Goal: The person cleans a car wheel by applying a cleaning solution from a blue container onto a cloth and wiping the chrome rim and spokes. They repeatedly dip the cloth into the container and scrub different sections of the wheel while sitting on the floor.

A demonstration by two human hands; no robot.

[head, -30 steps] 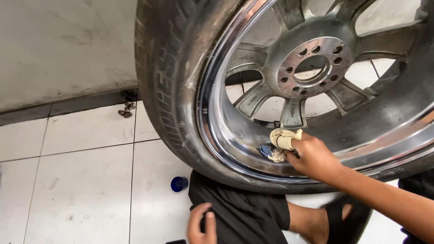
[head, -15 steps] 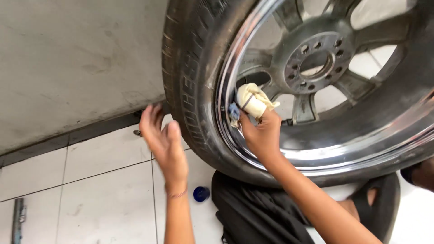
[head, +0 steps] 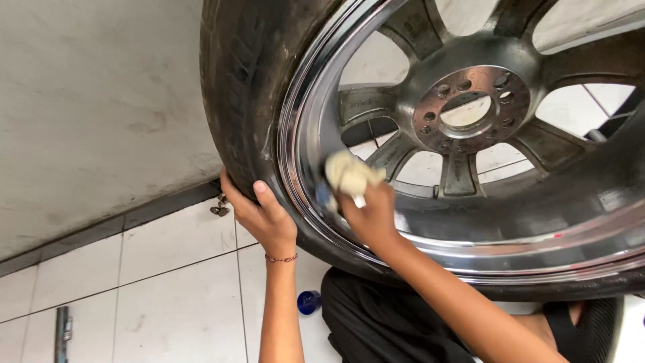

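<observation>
While the wheel stands upright on its tread, the person sits low beside it, dark trousers (head: pixel 383 323) and a black sandal (head: pixel 594 329) showing at the near edge, which puts both arms at the height of the lower rim. Just left of the trousers, a small blue cap (head: pixel 309 302) lies on the white tiled floor (head: pixel 161 296); whether anything is in it cannot be told, and no other container shows. At the near left corner a slim metal tool (head: pixel 62 331) lies on the tiles, well apart from the hands.

Further in, the left hand (head: pixel 263 216) is wrapped around the black tyre (head: pixel 242 87), thumb on the near side and fingers curled behind the tread, apparently to steady the wheel against rolling or tipping. A thin beaded bracelet (head: pixel 281 258) sits at that wrist. Right of it, the right hand (head: pixel 371 216) is clenched on a wadded pale cloth (head: pixel 349 173), pressing it against the chrome rim (head: pixel 299 134) where the polished lip meets the grey spokes; a bit of blue shows beside the cloth, too hidden to identify.

Beyond, the hub (head: pixel 470 107) with its ring of bolt holes sits right of centre. Farthest left, a grey wall (head: pixel 87 101) meets the floor, with a small metal fitting (head: pixel 220 207) at its base.
</observation>
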